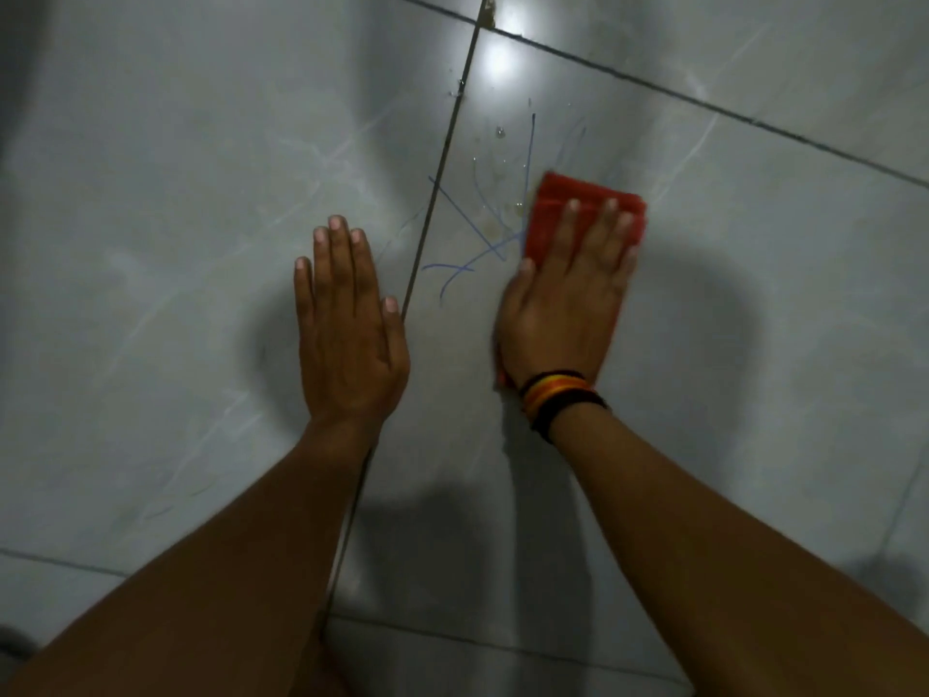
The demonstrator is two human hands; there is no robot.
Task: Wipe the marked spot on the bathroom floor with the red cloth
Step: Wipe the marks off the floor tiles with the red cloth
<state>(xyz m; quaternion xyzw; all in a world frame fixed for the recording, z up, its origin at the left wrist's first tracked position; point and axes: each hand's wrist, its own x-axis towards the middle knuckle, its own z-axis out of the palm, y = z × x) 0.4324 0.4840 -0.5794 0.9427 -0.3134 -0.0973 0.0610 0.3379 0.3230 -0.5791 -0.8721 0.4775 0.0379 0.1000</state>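
Blue scribbled lines point(472, 233) mark a spot on the grey floor tile, with water droplets and a faint yellowish smear among them. A folded red cloth point(553, 198) lies flat on the tile at the right edge of the marks. My right hand point(568, 304) presses palm-down on the cloth, fingers spread; a striped band circles the wrist. My left hand point(347, 324) rests flat on the neighbouring tile to the left of the marks, fingers together, holding nothing.
Large grey tiles with dark grout lines point(437, 193) cover the floor. One grout line runs between my two hands. A bright light reflection point(497, 62) shines on the tile beyond the marks. Shadows lie around both forearms.
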